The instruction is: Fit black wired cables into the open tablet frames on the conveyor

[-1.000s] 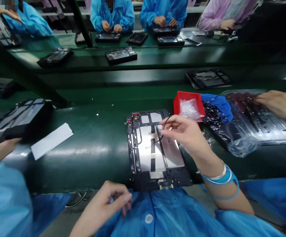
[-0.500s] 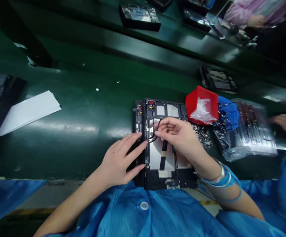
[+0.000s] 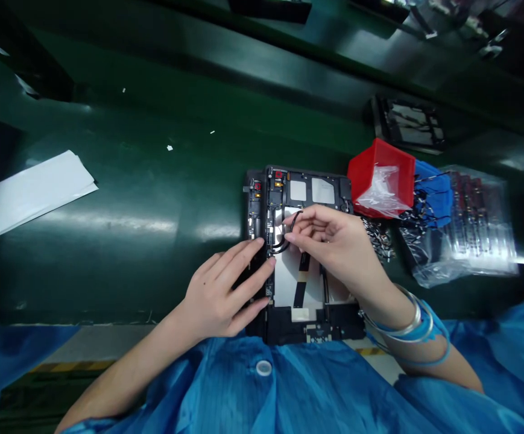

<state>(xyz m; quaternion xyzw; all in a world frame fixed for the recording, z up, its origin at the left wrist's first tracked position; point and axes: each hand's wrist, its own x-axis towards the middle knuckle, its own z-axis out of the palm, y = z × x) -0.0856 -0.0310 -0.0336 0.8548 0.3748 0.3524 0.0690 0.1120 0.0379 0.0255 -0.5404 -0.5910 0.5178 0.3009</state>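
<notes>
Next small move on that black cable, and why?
Likely lay the thin black cable flat against the tablet frame: the right hand pinches it, its loop stands clear of the frame, and the left hand rests on the frame's edge, steadying it.

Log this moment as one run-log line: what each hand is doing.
left hand: fingertips against edge of black tablet frame | right hand: pinching thin black cable over frame | beside frame: red bin

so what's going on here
A person in a blue smock works on a black tablet frame on a green bench. Their right hand pinches a thin black cable over it; their left hand rests its fingertips on the frame's edge. A red plastic bin and a clear plastic bag of parts sit nearby.
</notes>
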